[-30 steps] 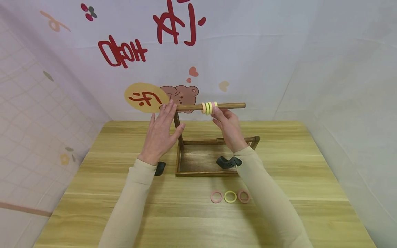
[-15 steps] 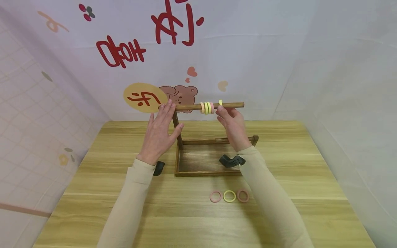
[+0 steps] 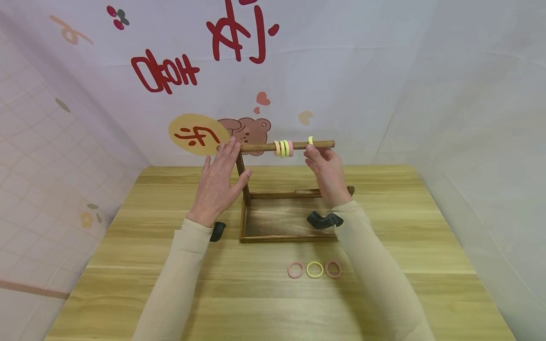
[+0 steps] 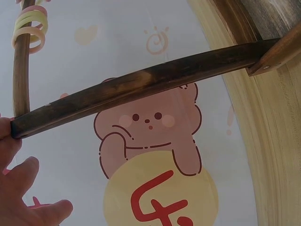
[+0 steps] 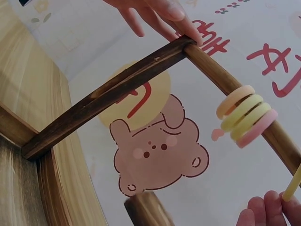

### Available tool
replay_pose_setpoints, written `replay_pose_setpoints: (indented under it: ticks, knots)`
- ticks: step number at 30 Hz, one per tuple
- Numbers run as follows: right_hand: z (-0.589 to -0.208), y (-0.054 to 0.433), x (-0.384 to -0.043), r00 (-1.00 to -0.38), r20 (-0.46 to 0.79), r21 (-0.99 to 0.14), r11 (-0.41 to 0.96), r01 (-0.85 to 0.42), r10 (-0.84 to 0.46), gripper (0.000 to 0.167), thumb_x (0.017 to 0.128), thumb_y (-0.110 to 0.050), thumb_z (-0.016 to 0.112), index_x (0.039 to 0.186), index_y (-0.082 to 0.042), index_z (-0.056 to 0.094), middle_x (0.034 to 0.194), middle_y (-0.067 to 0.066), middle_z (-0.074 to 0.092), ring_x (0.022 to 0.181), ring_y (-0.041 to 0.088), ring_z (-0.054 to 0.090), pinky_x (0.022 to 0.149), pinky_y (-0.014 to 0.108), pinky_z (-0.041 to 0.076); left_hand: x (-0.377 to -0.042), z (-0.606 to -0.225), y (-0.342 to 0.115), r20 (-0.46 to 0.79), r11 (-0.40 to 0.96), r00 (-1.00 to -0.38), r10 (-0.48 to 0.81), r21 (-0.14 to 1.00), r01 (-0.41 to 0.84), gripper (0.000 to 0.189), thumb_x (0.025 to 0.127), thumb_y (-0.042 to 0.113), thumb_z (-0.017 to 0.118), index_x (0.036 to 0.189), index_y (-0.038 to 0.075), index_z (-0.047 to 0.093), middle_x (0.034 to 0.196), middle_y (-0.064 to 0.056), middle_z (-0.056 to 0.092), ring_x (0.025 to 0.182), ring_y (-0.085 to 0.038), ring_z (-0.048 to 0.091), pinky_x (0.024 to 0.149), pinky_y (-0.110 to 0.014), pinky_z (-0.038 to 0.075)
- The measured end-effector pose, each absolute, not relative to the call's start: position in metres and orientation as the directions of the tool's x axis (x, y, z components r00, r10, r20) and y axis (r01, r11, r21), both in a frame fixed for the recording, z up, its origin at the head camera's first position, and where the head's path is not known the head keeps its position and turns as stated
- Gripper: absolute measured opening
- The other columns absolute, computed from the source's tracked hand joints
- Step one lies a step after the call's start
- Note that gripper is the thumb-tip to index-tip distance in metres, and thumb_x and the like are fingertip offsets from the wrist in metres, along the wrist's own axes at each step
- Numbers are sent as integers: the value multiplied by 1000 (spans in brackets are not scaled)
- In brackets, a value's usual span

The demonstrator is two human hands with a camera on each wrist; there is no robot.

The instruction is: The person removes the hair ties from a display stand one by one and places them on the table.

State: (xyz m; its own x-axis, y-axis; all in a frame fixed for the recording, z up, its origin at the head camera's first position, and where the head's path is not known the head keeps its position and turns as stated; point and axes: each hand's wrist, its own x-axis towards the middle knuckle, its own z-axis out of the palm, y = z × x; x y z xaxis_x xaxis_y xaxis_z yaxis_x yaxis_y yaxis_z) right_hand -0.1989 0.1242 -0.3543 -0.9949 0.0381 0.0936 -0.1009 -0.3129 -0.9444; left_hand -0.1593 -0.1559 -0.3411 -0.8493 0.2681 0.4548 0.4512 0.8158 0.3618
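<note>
My right hand [image 3: 329, 177] pinches a yellow ring [image 3: 310, 140] that is around the wooden rod [image 3: 256, 148], near its free right end. Farther left on the same rod, one orange ring [image 5: 235, 100], two yellow rings [image 5: 242, 113] and a pink ring [image 5: 257, 129] hang close together. With fingers extended, my left hand [image 3: 215, 189] rests on the rod's left end, where it meets the dark upright post [image 4: 141, 82]. The right wrist view catches only the right fingertips [image 5: 270, 207] beside part of the pinched ring.
Below the rod lies the stand's tray-like wooden base [image 3: 290, 239], with a shorter lower bar [image 3: 307, 192] at its back. A pink ring [image 3: 295, 270], a yellow ring [image 3: 314, 269] and a darker pink ring [image 3: 333, 269] lie flat in a row on the table [image 3: 264, 303]. A printed cloth hangs behind.
My right hand has drawn the yellow ring rightward along the rod, away from the other rings, opening a gap. My left hand stays at the rod's left end.
</note>
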Motion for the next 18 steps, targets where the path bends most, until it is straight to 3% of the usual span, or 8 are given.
replay_pose_setpoints:
  ticks: [18]
  knots:
    - [-352,145,-201,-990,85,-938,-327,-117,110,49,100,-26,71,136,3,53,134,11,54,129,27,55,112,32,45,-160,-344,-156,478,810,-836,270,357,466,73,105,46,55,164,10,30,171,-2,22,159,-23,15,125,-60,10]
